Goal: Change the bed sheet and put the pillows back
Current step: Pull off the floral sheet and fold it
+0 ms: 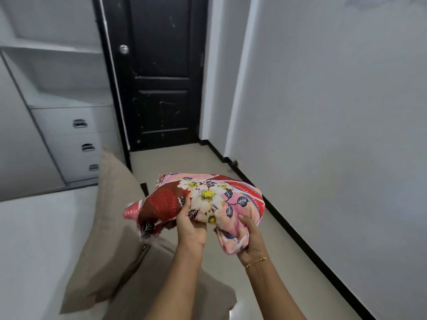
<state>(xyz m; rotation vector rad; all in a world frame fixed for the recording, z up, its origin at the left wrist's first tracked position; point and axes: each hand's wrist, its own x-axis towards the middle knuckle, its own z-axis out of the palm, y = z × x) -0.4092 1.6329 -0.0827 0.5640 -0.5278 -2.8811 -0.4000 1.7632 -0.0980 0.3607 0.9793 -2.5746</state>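
Note:
A bundled floral bed sheet (pixel 208 195), pink and red with white flowers, is held in front of me above the floor. My left hand (pixel 190 224) grips its left underside, and my right hand (pixel 250 235), with a thin bracelet at the wrist, grips a hanging fold on its right. Two tan pillows lean at the bed's side: one upright (pixel 111 227), another lower (pixel 175 285) beneath my forearms. The white bare mattress (pixel 39 250) fills the lower left.
A black door (pixel 161 72) stands shut straight ahead at the end of a narrow beige floor strip (pixel 184 160). White drawers (pixel 76 142) and shelves are at the left. A white wall (pixel 335 135) with black skirting runs along the right.

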